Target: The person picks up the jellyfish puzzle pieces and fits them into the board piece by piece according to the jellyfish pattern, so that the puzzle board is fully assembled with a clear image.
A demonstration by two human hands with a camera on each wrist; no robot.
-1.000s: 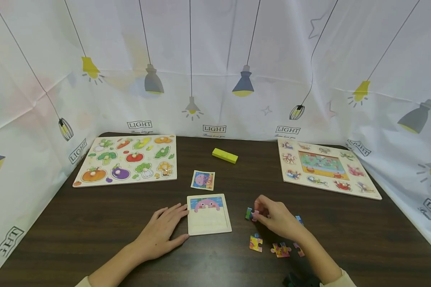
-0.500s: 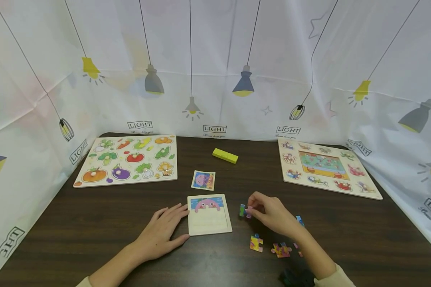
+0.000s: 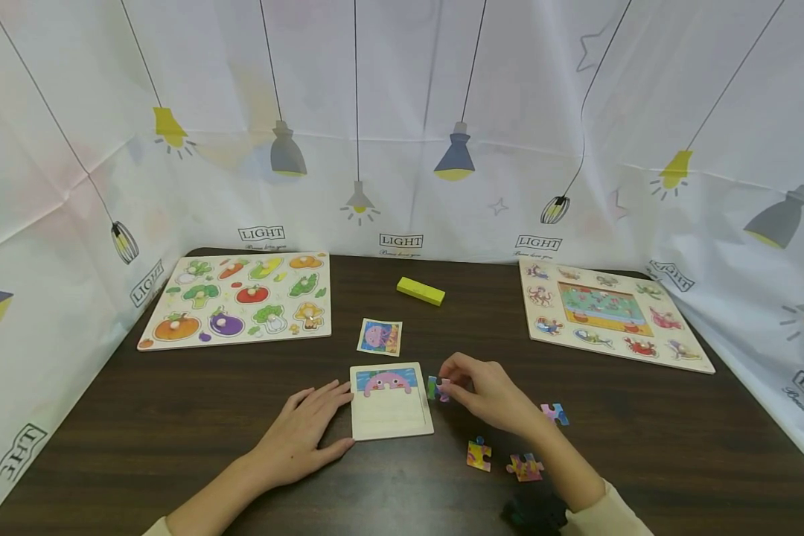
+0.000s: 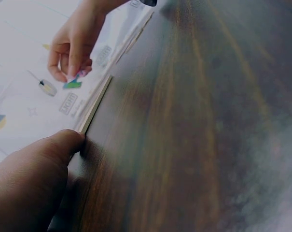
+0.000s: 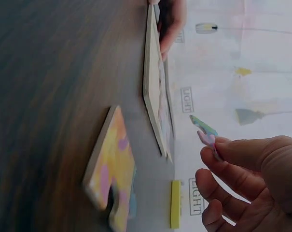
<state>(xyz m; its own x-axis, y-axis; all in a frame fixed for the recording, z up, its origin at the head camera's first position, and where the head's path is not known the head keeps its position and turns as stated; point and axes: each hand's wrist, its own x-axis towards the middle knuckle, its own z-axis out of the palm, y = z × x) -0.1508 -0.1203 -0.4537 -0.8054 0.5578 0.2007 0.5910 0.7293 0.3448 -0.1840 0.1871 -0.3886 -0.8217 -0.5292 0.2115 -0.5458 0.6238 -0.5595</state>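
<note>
My right hand pinches a jigsaw piece, green, blue and pink, between thumb and forefinger. It is held in the air just off the right edge of the puzzle tray. Along the top of that pale wooden tray, fitted pieces form a pink face on blue. My left hand lies flat with fingers straight, its fingertips and thumb at the tray's left edge. Loose on the table are a yellow piece, an orange-pink piece and a blue-pink piece.
A small picture card lies behind the tray, and a yellow block farther back. The vegetable board stands back left, the sea-animal board back right. A dark object sits by the right forearm.
My right hand has carried the jigsaw piece leftward, from among the loose pieces to the tray's right side. The blue-pink piece, earlier partly covered, now shows. My left hand stays in place.
</note>
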